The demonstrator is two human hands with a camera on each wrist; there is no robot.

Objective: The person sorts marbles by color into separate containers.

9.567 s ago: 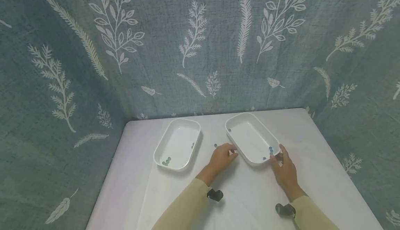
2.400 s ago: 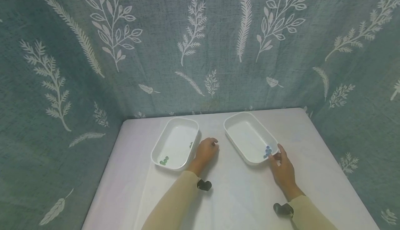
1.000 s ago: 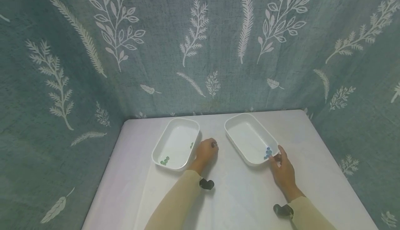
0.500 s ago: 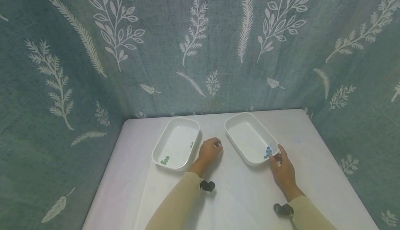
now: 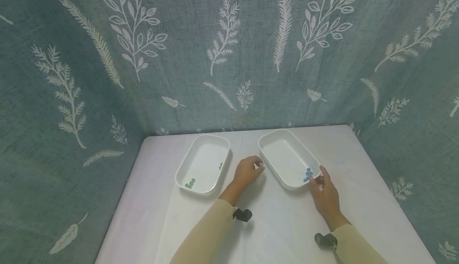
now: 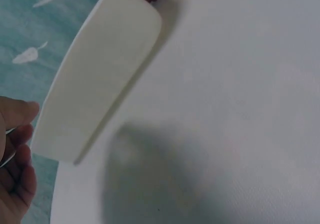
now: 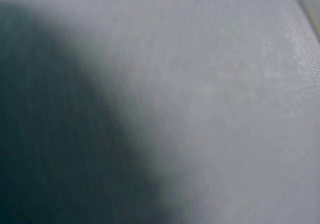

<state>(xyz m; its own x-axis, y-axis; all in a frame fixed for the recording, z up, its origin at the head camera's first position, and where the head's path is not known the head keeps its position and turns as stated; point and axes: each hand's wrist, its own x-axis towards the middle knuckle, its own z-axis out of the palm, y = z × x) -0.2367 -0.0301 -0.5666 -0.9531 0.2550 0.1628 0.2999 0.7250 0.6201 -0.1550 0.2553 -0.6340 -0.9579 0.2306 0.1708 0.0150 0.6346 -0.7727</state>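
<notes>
In the head view my left hand (image 5: 247, 171) is by the left long side of the right-hand white tray (image 5: 261, 146). Its fingers curl in towards the thumb; a faint pale speck shows at the fingertips, too small to make out. The left wrist view has the fingers (image 6: 22, 176) beside the tray's outer wall (image 6: 100, 69). With thumb and fingers my right hand (image 5: 327, 198) grips the tray's near right corner. A cluster of small blue beads (image 5: 308, 173) lies in that corner. The right wrist view is mostly blurred cloth.
A second white tray (image 5: 183, 162) stands to the left, with green beads (image 5: 190, 183) in its near left corner and more (image 5: 220, 165) by its right wall. White cloth (image 5: 279, 228) covers the table. A green leaf-print curtain (image 5: 193, 56) hangs behind.
The loose bead seen on the table between the trays 9.6 seconds ago is gone. My left hand has moved right, from beside the left tray towards the right one. The right hand stays.
</notes>
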